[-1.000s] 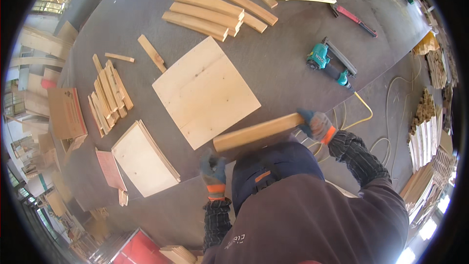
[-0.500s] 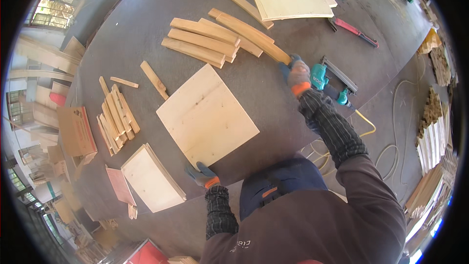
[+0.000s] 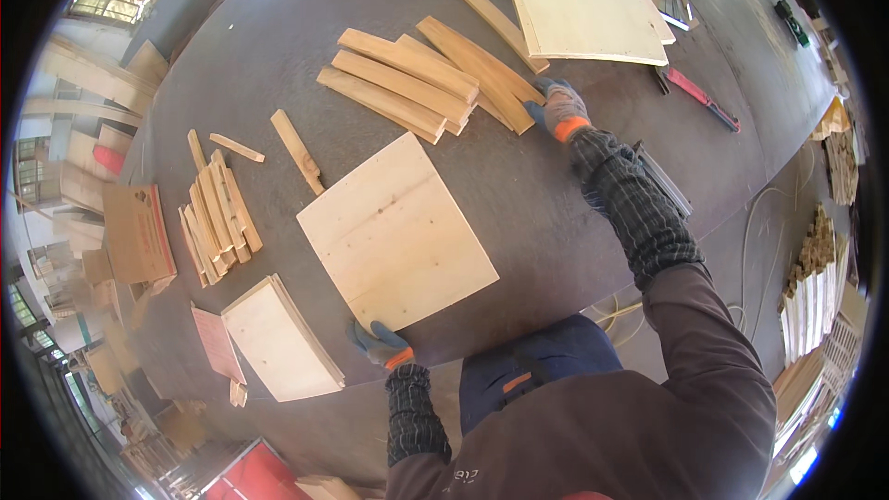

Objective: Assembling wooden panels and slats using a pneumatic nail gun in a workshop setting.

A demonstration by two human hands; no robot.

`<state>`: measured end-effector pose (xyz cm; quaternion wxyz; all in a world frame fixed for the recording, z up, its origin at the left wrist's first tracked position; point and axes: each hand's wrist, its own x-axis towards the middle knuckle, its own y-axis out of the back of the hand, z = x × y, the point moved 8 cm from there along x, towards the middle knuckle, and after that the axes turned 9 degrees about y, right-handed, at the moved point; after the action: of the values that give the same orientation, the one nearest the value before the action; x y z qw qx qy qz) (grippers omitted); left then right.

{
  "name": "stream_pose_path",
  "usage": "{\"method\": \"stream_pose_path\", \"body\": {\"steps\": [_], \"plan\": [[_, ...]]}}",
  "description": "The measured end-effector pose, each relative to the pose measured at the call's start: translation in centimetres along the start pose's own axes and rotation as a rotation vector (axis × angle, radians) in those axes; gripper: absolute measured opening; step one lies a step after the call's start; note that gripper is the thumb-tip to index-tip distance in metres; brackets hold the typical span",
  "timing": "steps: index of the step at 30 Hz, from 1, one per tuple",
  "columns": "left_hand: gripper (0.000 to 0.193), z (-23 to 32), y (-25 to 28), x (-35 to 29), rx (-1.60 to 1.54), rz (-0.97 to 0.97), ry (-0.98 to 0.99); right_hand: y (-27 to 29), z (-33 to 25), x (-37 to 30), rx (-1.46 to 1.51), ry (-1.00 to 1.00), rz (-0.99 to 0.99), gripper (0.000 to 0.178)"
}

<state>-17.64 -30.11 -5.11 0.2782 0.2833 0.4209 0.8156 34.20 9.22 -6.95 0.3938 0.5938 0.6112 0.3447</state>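
Observation:
A square plywood board (image 3: pixel 398 231) lies at the middle of the table. My left hand (image 3: pixel 381 344), in a grey-blue glove with an orange cuff, grips its near corner, thumb on top and the other fingers along the edge. Farther right, my gloved right hand (image 3: pixel 561 111) closes on the near end of a wooden strip (image 3: pixel 482 69). That strip lies against others; my fingertips are partly hidden. Left of it sits a group of thicker strips (image 3: pixel 398 83). My right forearm covers most of a nail gun, leaving its grey magazine (image 3: pixel 665 183) showing.
Larger plywood sheets (image 3: pixel 583 5) lie at the far side, with a red-handled tool (image 3: pixel 702 97) near them. To the left are short wooden pieces (image 3: pixel 220 213), a cardboard box (image 3: pixel 137 233) and stacked smaller panels (image 3: pixel 278 338). One strip (image 3: pixel 296 150) touches the square board's far-left edge.
My right hand has drawn a little nearer with the strip's end, which now lies beside another strip. My right forearm now covers the nail gun's body. My left hand stays at the board's corner.

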Motion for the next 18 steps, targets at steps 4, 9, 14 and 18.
{"method": "stream_pose_path", "body": {"steps": [4, 9, 14, 18], "plan": [[0.055, 0.3, 0.1, -0.1, 0.010, 0.002, -0.037, 0.2, -0.7, 0.4, -0.122, 0.061, -0.041, 0.063], [0.051, 0.5, 0.1, -0.2, 0.005, -0.015, -0.039, 3.5, -2.0, -3.6, -0.016, 0.084, 0.189, 0.053], [0.053, 0.2, 0.2, -0.2, 0.018, -0.021, -0.027, 7.6, -2.9, -9.7, -0.068, 0.185, 0.400, 0.045], [0.058, -0.7, 0.1, -0.3, 0.036, -0.034, -0.014, 10.0, -2.7, -14.5, 0.039, 0.155, 0.447, 0.045]]}}
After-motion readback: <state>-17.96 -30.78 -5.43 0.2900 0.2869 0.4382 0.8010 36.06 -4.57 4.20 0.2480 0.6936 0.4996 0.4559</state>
